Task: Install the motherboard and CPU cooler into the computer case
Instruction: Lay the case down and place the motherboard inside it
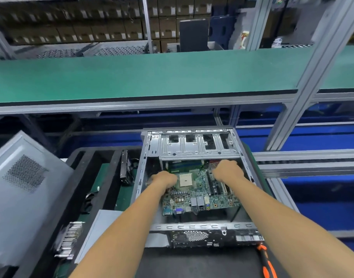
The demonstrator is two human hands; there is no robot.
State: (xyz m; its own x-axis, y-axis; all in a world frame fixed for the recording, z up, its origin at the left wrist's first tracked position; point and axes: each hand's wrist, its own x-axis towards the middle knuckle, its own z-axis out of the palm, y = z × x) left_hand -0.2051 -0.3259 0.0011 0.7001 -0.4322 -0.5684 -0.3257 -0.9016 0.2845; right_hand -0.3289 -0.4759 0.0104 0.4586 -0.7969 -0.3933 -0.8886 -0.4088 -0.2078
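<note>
Inside the case: the motherboard (194, 194) is held tilted within the open computer case (150, 157), its port edge raised toward the rear panel.
Left hand: the left hand (165, 178) is seen at the board's left edge, fingers curled round it.
Right hand: the right hand (227, 170) is curled on the board's far right part (fingertips hidden).
Socket: the CPU socket (185, 180) is seen bare between both hands.
Beside the case: a grey side panel (21, 187) is propped at left; an orange-handled tool (267, 261) is laid near the right forearm.
</note>
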